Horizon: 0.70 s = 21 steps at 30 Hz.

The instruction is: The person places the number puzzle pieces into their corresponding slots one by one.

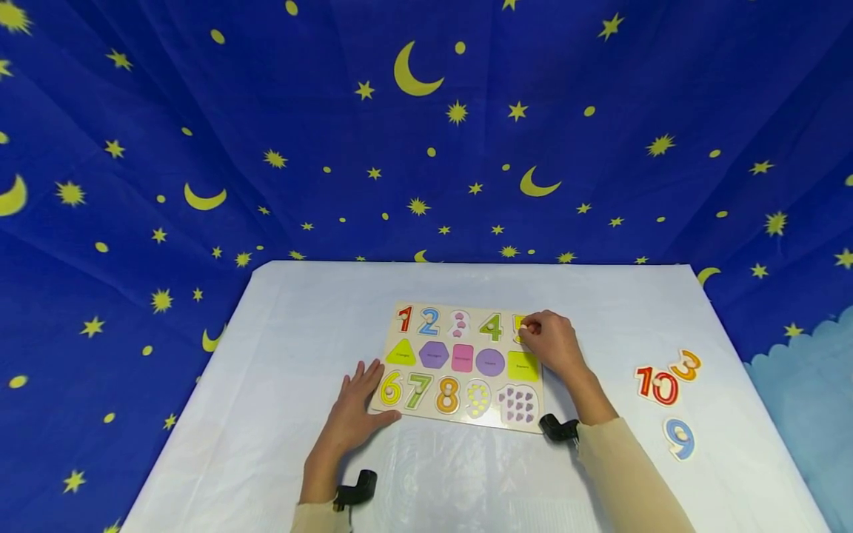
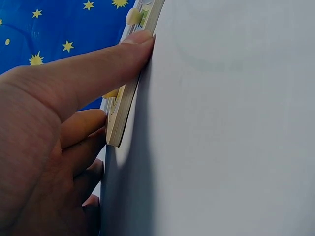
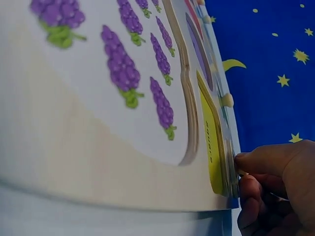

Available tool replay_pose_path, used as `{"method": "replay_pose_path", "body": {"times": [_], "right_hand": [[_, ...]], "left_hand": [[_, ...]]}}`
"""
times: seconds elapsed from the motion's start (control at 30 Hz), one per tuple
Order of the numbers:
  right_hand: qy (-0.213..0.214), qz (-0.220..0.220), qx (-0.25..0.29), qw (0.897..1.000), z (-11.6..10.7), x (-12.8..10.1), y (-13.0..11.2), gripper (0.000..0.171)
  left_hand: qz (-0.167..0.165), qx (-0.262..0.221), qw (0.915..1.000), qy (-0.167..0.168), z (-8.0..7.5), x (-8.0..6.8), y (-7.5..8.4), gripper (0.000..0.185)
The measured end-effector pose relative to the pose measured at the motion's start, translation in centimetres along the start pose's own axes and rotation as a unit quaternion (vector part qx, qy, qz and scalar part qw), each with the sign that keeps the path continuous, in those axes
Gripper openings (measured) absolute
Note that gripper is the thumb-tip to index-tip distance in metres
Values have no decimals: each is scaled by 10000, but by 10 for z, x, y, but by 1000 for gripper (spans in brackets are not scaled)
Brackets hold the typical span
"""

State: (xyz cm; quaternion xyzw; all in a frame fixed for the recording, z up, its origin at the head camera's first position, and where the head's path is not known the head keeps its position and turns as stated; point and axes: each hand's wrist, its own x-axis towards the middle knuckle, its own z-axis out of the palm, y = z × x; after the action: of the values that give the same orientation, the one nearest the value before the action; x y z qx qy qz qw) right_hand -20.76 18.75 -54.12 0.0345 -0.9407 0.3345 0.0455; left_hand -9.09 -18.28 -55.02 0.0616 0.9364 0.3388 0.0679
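A wooden number puzzle board (image 1: 433, 400) lies on the table. My right hand (image 1: 554, 342) pinches the yellow number 5 piece (image 1: 517, 326) by its knob at the board's far right corner; the fingers cover part of the piece. In the right wrist view, thumb and fingertips meet just beyond the yellow square (image 3: 210, 147). My left hand (image 1: 355, 409) rests at the near left corner, its thumb (image 2: 133, 49) on the near edge and its fingers stretched along the left side. Pieces 1, 2, 4, 6, 7 and 8 sit in their slots; slots 3, 9 and 10 show printed pictures.
On the right of the white table (image 1: 300, 311) lie the red 10 piece (image 1: 665, 388), the orange 3 piece (image 1: 686, 366), overlapping it in this view, and the blue 9 piece (image 1: 680, 438). A blue star-patterned curtain (image 1: 373, 133) hangs behind.
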Motion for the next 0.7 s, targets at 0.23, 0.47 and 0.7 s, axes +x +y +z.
{"method": "replay_pose_path", "body": {"times": [0.23, 0.47, 0.7], "right_hand": [[40, -108, 41, 9999, 3, 0, 2, 20], [-66, -75, 41, 9999, 2, -1, 0, 21], [-94, -34, 100, 9999, 0, 1, -3, 23]], "left_hand": [[108, -41, 9999, 18, 0, 0, 1, 95], [14, -42, 10000, 2, 0, 0, 1, 95], [-15, 2, 10000, -33, 0, 1, -1, 96]]}}
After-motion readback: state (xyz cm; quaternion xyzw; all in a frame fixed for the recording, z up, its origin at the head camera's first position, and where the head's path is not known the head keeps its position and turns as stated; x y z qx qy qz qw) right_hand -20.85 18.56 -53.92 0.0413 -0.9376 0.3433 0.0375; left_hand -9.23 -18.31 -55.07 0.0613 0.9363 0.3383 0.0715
